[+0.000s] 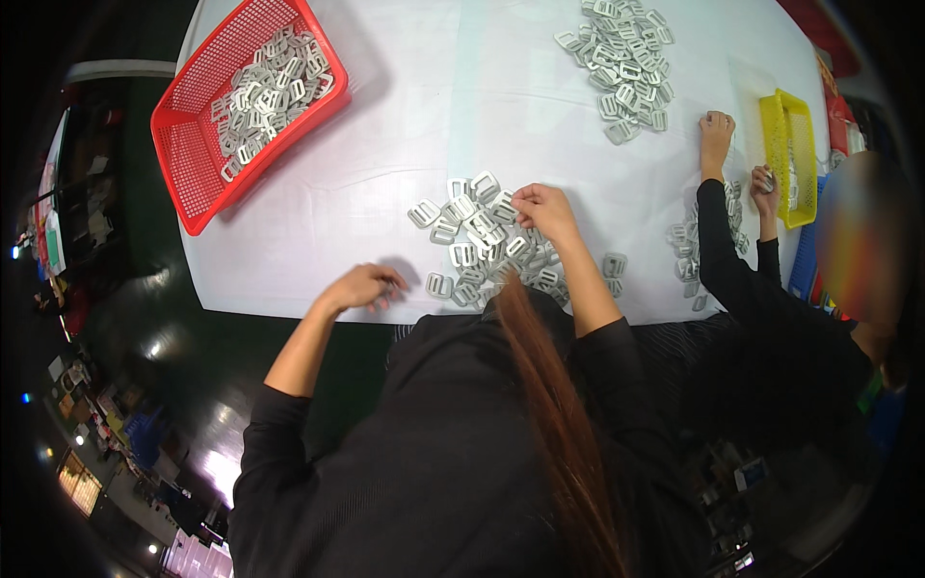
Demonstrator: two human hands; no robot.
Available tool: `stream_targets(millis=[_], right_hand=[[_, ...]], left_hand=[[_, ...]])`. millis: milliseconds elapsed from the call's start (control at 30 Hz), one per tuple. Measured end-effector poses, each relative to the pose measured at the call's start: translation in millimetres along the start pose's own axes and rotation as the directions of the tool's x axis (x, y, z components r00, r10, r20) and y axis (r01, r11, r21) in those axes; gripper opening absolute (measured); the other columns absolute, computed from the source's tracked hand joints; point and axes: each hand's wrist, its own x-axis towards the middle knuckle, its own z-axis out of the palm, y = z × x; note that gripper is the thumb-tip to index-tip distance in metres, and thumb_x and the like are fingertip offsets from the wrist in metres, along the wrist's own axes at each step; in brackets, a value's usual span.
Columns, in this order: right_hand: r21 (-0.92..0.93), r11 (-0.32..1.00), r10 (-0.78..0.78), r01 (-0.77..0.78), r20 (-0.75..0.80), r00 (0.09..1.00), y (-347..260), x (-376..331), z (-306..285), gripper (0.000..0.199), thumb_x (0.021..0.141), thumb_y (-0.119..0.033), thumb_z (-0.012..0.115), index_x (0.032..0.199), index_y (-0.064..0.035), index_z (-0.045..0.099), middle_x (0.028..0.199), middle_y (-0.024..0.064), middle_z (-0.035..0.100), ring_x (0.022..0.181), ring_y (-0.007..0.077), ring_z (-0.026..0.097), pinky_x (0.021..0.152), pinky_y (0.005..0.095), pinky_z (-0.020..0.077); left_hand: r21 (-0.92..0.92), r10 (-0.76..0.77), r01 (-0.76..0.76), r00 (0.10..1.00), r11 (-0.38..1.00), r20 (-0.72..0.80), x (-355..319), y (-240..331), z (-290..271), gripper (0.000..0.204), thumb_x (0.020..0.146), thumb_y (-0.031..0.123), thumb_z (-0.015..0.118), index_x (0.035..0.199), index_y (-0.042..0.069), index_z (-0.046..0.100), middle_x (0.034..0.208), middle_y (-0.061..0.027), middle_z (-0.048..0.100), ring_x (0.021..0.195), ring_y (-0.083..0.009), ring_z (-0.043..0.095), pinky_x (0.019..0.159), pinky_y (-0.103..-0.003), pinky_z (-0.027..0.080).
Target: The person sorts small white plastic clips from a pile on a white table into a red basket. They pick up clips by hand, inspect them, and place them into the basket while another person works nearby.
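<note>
A pile of small silver metal buckles [482, 241] lies on the white table [385, 164] in front of me. My right hand [544, 210] rests on the pile's right side, its fingertips pinching at a buckle. My left hand [364, 286] hovers at the table's near edge, left of the pile, fingers curled; whether it holds a buckle I cannot tell. My dark sleeves and long reddish hair fill the lower middle of the view.
A red mesh basket [193, 144] with several buckles sits at the far left. Another buckle heap [624, 63] lies at the far right. A co-worker in black at the right handles buckles beside a yellow basket [788, 154].
</note>
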Motion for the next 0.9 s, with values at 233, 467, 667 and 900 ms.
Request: stream_targets(millis=[233, 467, 667, 900], right_hand=[[-0.443, 0.894, -0.358, 0.066, -0.616, 0.702, -28.1, 36.1, -65.4, 0.044, 0.075, -0.024, 0.067, 0.113, -0.0066, 0.052, 0.106, 0.0152, 0.049, 0.096, 0.0298, 0.052, 0.084, 0.0361, 0.0427], [-0.367, 0.927, -0.263, -0.070, -0.774, 0.577, -41.5, 109.9, -150.1, 0.071, 0.069, -0.041, 0.069, 0.125, -0.0078, 0.041, 0.119, 0.0200, 0.040, 0.108, 0.0347, 0.044, 0.091, 0.0393, 0.0386], [-0.122, 0.974, -0.221, 0.190, -0.339, 0.915, -54.2, 121.4, -95.9, 0.047, 0.072, -0.014, 0.069, 0.115, -0.0114, 0.049, 0.109, 0.0109, 0.051, 0.090, 0.0253, 0.058, 0.074, 0.0352, 0.0469], [-0.647, 0.731, -0.598, 0.216, -0.456, 0.659, -87.5, 90.8, -55.2, 0.014, 0.077, -0.007, 0.060, 0.089, -0.0116, 0.058, 0.093, 0.0056, 0.054, 0.083, 0.0259, 0.057, 0.066, 0.0389, 0.0465]], left_hand=[[-0.323, -0.101, 0.127, 0.990, 0.938, 0.096, 48.6, -12.6, 52.0, 0.028, 0.081, 0.004, 0.038, 0.103, 0.003, 0.055, 0.087, -0.0034, 0.060, 0.068, -0.0115, 0.061, 0.052, -0.024, 0.050], [-0.238, 0.036, -0.065, 0.992, 0.969, -0.123, 61.1, 39.2, 27.3, 0.031, 0.081, 0.005, 0.037, 0.106, 0.002, 0.055, 0.088, -0.0059, 0.058, 0.068, -0.0121, 0.058, 0.052, -0.024, 0.047], [-0.109, 0.188, -0.213, 0.961, 0.971, -0.203, 61.6, 89.4, -2.1, 0.031, 0.083, 0.007, 0.037, 0.108, 0.003, 0.055, 0.089, -0.0048, 0.058, 0.069, -0.0100, 0.057, 0.056, -0.024, 0.047], [-0.419, 0.278, -0.422, 0.890, 0.804, -0.362, 80.6, 124.5, -37.4, 0.032, 0.085, 0.007, 0.038, 0.114, 0.006, 0.052, 0.098, -0.0062, 0.058, 0.079, -0.0124, 0.058, 0.063, -0.026, 0.048]])
